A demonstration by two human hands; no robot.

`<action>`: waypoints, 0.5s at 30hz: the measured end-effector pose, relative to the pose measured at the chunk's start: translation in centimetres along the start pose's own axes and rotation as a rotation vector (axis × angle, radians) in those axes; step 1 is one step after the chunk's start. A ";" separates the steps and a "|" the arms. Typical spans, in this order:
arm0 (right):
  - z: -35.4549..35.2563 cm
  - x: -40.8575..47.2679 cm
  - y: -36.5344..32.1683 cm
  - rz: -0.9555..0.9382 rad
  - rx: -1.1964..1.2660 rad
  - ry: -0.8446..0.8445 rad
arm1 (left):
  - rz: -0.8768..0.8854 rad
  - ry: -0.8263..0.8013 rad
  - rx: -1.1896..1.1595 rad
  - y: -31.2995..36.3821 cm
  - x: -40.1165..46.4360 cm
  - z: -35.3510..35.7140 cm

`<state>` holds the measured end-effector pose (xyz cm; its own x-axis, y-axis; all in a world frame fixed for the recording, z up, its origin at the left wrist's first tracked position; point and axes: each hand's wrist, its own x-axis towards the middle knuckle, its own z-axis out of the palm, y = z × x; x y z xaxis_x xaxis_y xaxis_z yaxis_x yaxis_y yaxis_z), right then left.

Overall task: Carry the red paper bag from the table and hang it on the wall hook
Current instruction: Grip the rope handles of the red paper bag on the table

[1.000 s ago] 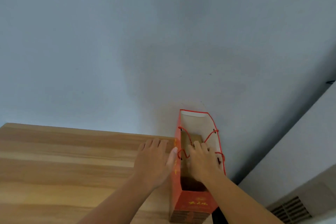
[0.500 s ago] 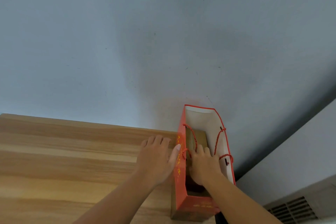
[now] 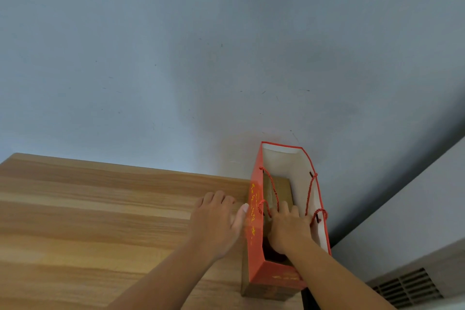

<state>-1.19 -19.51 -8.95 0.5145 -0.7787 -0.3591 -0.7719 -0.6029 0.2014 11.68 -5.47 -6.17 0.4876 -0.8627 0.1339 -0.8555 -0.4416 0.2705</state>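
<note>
A tall red paper bag (image 3: 254, 219) with gold lettering and a white lining stands upright at the right end of the light wooden surface (image 3: 100, 209), close to the pale blue-grey wall (image 3: 176, 58). A brown cardboard box (image 3: 279, 191) sits inside it. The left hand (image 3: 216, 221) lies flat on the surface just beside the bag, fingers (image 3: 219, 197) loosely spread, thumb touching the bag's red outer side. The right hand (image 3: 289, 229) reaches down into the open top, between the 2 red cord handles (image 3: 310, 194); its fingers are bent downward, and whether they pinch anything cannot be told. A grey vented unit (image 3: 407, 287) shows at the lower right.
</note>
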 end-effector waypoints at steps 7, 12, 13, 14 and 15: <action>-0.3 -0.5 -0.4 -0.009 0.067 -0.091 | 0.008 -0.031 -0.005 -0.7 0.0 0.0; -2.5 -1.1 -0.8 -0.064 0.125 -0.026 | 0.056 -0.016 -0.013 -0.9 0.8 -0.3; -3.8 -1.6 -0.6 -0.080 0.133 -0.009 | 0.065 -0.018 -0.006 -0.8 1.1 -0.3; -5.3 -2.0 -0.4 -0.097 0.141 0.006 | 0.075 -0.020 0.004 -0.6 1.4 -0.5; -7.2 -2.6 0.0 -0.108 0.132 0.023 | 0.086 -0.017 0.014 -0.3 1.8 -0.7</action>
<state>0.19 -18.72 -1.46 0.6046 -0.7152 -0.3506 -0.7531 -0.6567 0.0410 12.94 -6.68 -5.39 0.4094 -0.9016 0.1397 -0.8965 -0.3691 0.2450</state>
